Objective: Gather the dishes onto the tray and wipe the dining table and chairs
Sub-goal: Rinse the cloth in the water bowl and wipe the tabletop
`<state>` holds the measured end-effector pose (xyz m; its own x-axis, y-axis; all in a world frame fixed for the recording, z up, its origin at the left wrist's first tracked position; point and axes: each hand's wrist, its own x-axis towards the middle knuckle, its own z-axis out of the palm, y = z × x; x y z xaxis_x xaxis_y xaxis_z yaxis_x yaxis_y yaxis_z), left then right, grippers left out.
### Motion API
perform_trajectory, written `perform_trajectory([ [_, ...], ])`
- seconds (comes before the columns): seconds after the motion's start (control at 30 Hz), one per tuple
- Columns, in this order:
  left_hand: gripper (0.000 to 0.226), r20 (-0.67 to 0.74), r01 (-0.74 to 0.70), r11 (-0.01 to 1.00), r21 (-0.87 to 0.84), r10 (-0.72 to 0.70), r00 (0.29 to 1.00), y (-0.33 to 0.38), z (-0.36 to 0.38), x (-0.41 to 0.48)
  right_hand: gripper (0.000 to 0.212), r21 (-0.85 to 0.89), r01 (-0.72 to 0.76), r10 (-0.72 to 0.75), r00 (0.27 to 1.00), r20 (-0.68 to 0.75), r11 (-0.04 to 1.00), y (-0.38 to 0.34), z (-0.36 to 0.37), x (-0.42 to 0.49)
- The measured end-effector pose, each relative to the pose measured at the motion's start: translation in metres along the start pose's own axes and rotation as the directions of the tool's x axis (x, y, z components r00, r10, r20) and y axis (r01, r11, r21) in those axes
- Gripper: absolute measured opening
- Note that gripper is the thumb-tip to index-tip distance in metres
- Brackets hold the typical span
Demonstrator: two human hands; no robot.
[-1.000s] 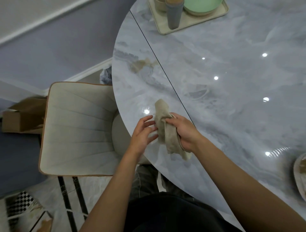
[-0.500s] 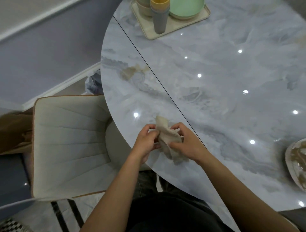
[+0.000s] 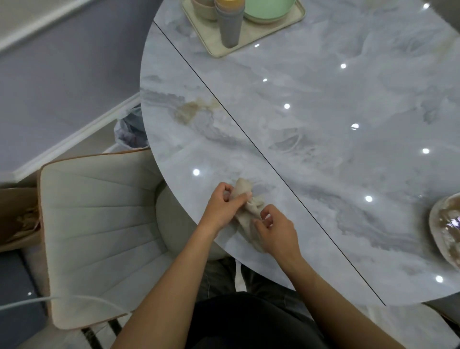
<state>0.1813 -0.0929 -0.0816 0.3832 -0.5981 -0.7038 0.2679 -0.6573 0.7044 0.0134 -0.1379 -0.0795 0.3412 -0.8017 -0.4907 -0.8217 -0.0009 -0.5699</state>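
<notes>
Head view showed the cloth [image 3: 249,208], a crumpled beige rag, held just above the near edge of the counter [image 3: 323,154] between both hands. The left hand [image 3: 224,206] pinched its upper end between thumb and curled fingers. The right hand [image 3: 277,233] had its fingers curled round the lower part, which ran under the palm and mostly out of sight. Whether the cloth touched the counter could not be told.

At the far edge stood the tray [image 3: 256,31], cut off by the top of the frame. It held a grey cup [image 3: 230,27] with a yellow cup [image 3: 227,3] nested in it, a green bowl [image 3: 268,8] and a beige bowl [image 3: 204,11]. Only the lower parts of the bowls showed, so their contents stayed hidden.

A brownish stain [image 3: 189,110] marked the marble counter well apart from the hands, just left of the dark seam [image 3: 249,135] crossing it. At the right edge lay a plate [image 3: 445,224], partly cut off, smeared with brown residue under glare.

Left of the counter stood a padded chair [image 3: 99,224], its seat partly tucked beneath the rim. Behind it sat a bin bag [image 3: 130,132], half hidden by the counter, and a cardboard box [image 3: 17,219] cut off at the left. A white cable [image 3: 62,298] crossed the chair's near corner.
</notes>
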Motion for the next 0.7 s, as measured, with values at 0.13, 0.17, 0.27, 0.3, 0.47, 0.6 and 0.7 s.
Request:
perform_trajectory([
  [0.13, 0.016, 0.041, -0.231, 0.936, 0.267, 0.228, 0.973, -0.002, -0.012, 0.009, 0.025, 0.107, -0.246, 0.251, 0.968, -0.031, 0.963, -0.002, 0.017, 0.007],
  [0.17, 0.015, 0.065, -0.276, 0.917, 0.287, 0.269, 0.961, -0.002, -0.015, 0.010, 0.023, 0.194, -0.294, 0.300, 0.954, -0.003, 0.936, -0.004, 0.021, 0.009],
  [0.27, 0.017, 0.109, -0.392, 0.865, 0.313, 0.377, 0.920, 0.003, -0.024, 0.010, 0.014, 0.625, -0.416, 0.399, 0.900, 0.177, 0.660, -0.021, 0.026, 0.015],
  [0.3, 0.021, 0.127, -0.436, 0.834, 0.338, 0.419, 0.899, 0.004, -0.028, 0.010, 0.017, 0.734, -0.440, 0.396, 0.883, 0.250, 0.517, -0.029, 0.025, 0.016],
  [0.47, 0.026, 0.250, -0.566, 0.620, 0.543, 0.524, 0.814, -0.001, -0.046, 0.012, 0.030, 0.888, -0.424, 0.331, 0.876, 0.352, 0.178, -0.062, 0.017, 0.030],
  [0.6, 0.031, 0.313, -0.635, 0.481, 0.605, 0.589, 0.745, -0.015, -0.058, 0.005, 0.028, 0.799, -0.293, 0.206, 0.955, 0.215, 0.525, -0.067, 0.029, 0.045],
  [0.7, 0.031, 0.256, -0.620, 0.514, 0.592, 0.610, 0.750, -0.030, -0.069, 0.002, 0.016, 0.421, -0.004, -0.013, 0.999, 0.036, 0.907, -0.062, 0.038, 0.060],
])
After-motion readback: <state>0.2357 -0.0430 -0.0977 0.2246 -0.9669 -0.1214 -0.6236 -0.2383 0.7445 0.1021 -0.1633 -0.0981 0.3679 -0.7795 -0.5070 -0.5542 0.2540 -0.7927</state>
